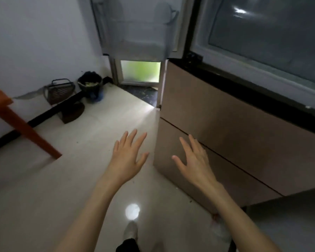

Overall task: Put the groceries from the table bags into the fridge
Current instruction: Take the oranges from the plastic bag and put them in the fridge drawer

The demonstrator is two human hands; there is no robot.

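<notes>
Brown fridge (216, 113) drawer fronts beside both empty hands, left hand (128, 157) and right hand (195, 159), fingers straight, spread.

Two bare hands reach out, fingers spread and holding nothing: the left hand (128, 157) over the pale floor (44, 188), the right hand (194, 160) in front of the brown fridge (225, 124). An orange table (16, 120) stands at the left.
</notes>
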